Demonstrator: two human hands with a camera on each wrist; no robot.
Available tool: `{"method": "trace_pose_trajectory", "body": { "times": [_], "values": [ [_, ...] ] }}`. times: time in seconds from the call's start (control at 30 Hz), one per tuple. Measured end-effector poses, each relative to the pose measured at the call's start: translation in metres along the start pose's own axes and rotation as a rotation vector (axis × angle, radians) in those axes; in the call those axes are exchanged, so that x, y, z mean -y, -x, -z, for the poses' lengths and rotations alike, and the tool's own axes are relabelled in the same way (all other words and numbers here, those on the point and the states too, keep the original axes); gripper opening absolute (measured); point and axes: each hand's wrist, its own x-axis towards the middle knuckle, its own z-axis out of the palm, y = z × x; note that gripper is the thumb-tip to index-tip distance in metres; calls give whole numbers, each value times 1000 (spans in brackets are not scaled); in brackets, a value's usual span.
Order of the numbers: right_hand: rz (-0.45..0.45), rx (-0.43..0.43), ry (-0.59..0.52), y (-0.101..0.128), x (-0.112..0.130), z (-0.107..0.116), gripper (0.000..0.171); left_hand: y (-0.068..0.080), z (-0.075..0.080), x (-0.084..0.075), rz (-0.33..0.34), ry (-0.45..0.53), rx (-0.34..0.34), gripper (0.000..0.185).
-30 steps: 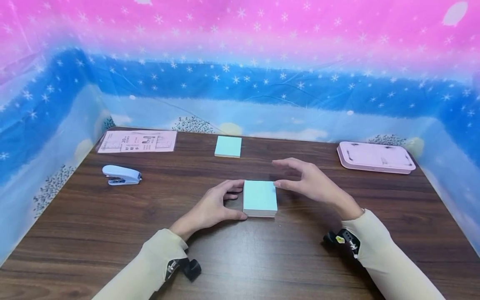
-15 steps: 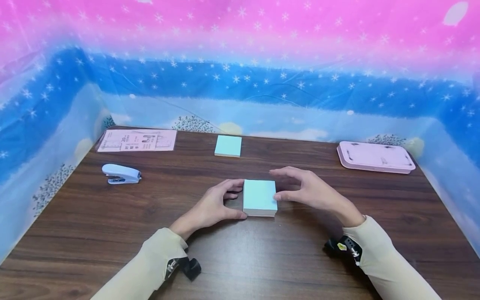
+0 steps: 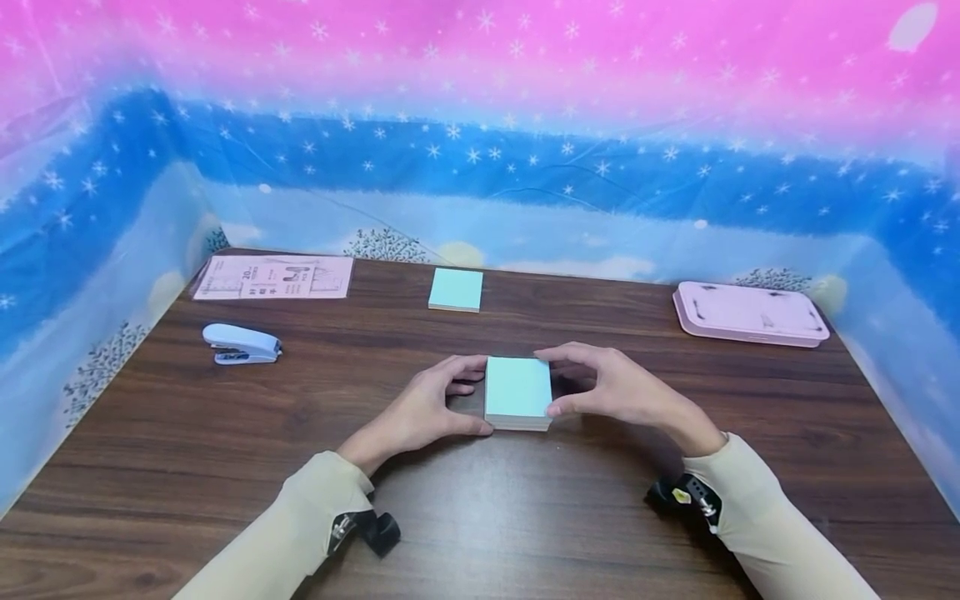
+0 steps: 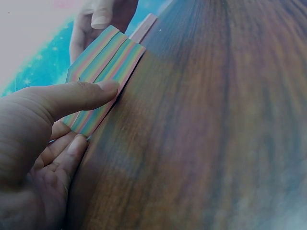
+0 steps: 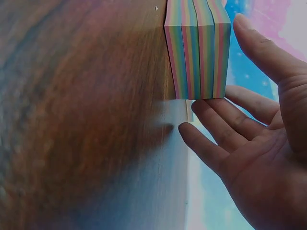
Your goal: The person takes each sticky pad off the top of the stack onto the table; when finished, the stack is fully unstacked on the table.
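A thick pad of sticky notes with a light blue top sheet lies flat on the dark wooden table. My left hand holds its left side, thumb at the near corner and fingers curled at the far corner. My right hand grips the right side, thumb on the near corner and index finger over the far edge. In the left wrist view my thumb presses the pad's rainbow-striped edge. The right wrist view shows the striped pad between my thumb and fingers.
A thinner blue pad lies at the back centre. A pale blue stapler sits at the left, with a pink printed sheet behind it. A flat pink case rests at the back right. A starry plastic backdrop walls three sides.
My right hand has come down and leftward from just above the pad, and its thumb and index finger now close on the right side. The left hand and the pad have stayed put.
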Motion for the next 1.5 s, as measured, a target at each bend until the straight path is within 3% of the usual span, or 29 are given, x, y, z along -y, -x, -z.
{"method": "trace_pose_trajectory", "body": {
  "times": [0.6, 0.93, 1.5],
  "values": [
    [50, 19, 62, 0, -3, 1, 92, -1, 0, -1, 5, -3, 1, 88],
    [82, -2, 126, 0, -2, 1, 85, -1, -1, -1, -6, 2, -1, 86],
    [96, -8, 137, 1, 0, 2, 83, -1, -1, -1, -7, -5, -5, 87]
  ]
}}
